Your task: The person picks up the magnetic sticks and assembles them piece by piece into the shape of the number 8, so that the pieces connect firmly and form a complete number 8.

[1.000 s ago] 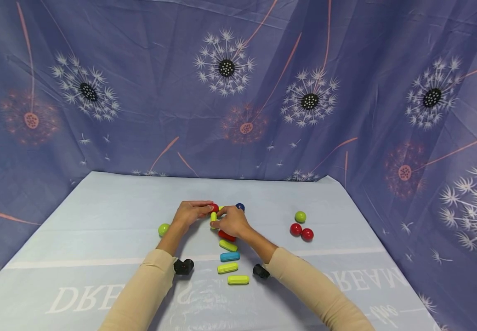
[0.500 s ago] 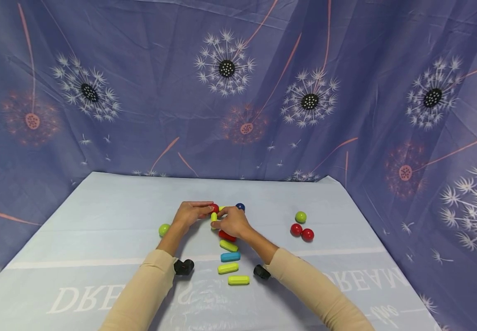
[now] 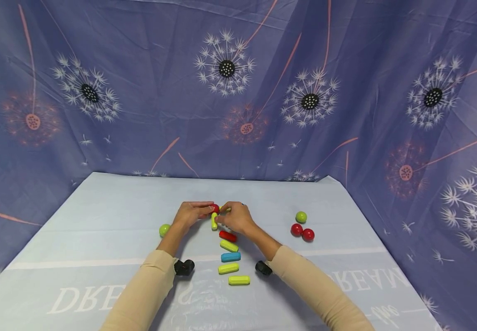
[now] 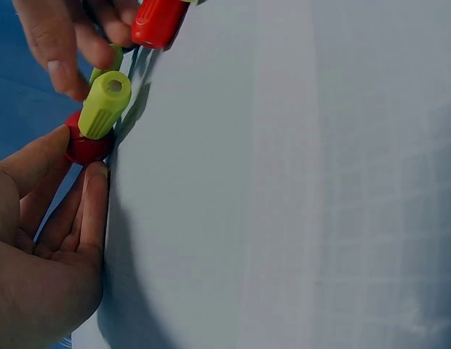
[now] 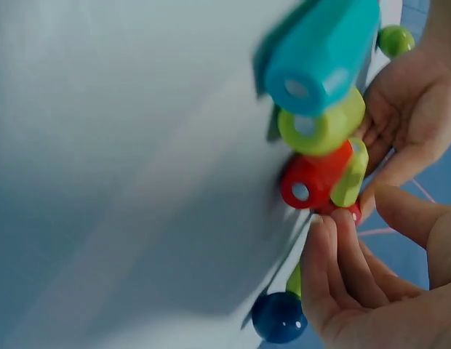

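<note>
My left hand [image 3: 189,214] pinches a red ball [image 4: 89,147] between thumb and fingers. A yellow-green ribbed rod [image 4: 107,105] joins the ball and points toward me in the head view. Another yellow-green rod [image 5: 294,281] runs from the ball's side toward a dark blue ball [image 5: 280,318], which my right hand almost covers in the head view. My right hand [image 3: 237,217] is just right of the first rod, thumb and fingers spread apart with nothing between them. Near its wrist side lies a red rod [image 3: 228,236].
Nearer me, a column of loose rods continues: yellow-green [image 3: 229,246], blue [image 3: 230,257] and two more yellow-green. A green ball [image 3: 164,230] sits left of my left wrist. At the right lie a green ball [image 3: 301,217] and two red balls [image 3: 297,230]. A patterned curtain [image 3: 160,92] hangs behind the table.
My right hand has let go of the rod at the red ball and shifted slightly right, now covering the dark blue ball. My left hand stays on the red ball.
</note>
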Tool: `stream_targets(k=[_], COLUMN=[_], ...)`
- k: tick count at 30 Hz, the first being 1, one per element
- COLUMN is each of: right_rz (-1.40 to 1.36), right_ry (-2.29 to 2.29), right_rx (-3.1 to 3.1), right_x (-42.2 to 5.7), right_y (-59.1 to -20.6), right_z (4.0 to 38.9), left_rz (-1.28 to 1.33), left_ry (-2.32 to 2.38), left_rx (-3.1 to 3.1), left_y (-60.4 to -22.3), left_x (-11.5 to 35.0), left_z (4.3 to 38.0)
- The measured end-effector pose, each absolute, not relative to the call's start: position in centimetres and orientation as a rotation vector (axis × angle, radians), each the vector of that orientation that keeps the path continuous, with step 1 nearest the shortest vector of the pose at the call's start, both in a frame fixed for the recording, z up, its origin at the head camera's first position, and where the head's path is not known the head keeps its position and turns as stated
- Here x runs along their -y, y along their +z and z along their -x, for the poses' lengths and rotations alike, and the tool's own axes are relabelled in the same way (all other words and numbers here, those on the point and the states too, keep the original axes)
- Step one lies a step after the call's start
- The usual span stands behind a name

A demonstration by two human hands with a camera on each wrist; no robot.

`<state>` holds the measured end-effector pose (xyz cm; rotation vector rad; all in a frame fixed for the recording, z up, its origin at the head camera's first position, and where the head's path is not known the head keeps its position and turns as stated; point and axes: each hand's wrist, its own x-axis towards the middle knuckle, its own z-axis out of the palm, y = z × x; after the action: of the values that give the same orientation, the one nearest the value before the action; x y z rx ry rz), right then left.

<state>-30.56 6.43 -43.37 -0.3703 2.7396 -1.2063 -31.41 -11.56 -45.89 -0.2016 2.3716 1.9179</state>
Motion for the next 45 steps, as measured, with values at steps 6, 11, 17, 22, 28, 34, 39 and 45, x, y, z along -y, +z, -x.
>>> stream_targets(k=[6, 11, 17, 22, 28, 34, 39, 45], right_rz=[0.417, 0.470, 0.426, 0.386, 0.317, 0.300, 0.294, 0.274], right_ry=[-1.248, -1.204, -1.150, -1.112, -1.146, -1.177, -1.176, -1.181], right_rx=[-2.859, -2.920, -2.886, -2.831, -2.746, -2.704, -2.712, -2.708], right_x=[-6.5, -6.4, -6.5, -6.6, -6.7, -6.8, -6.7, -6.7], right_y=[-42.8, -42.8, -42.9, -43.2, -43.6, -43.9, -44.0, -44.0], right_z=[31.4, 32.4, 33.6, 34.4, 34.7, 34.8, 34.9, 35.0], left_rz=[0.215, 0.217, 0.206, 0.216, 0.198, 0.222, 0.197, 0.200], left_ry=[1.916, 1.922, 1.924, 1.910, 1.937, 1.918, 1.931, 1.880], left_rx=[-2.378, -2.376, -2.369, -2.374, -2.354, -2.361, -2.358, -2.374], left_y=[-45.9, -45.9, -45.8, -45.7, -45.8, -45.8, -45.9, -45.7], left_x=[11.6, 11.6, 11.6, 11.6, 11.6, 11.6, 11.6, 11.7], left_z=[31.3, 31.3, 31.4, 31.3, 31.4, 31.4, 31.6, 31.6])
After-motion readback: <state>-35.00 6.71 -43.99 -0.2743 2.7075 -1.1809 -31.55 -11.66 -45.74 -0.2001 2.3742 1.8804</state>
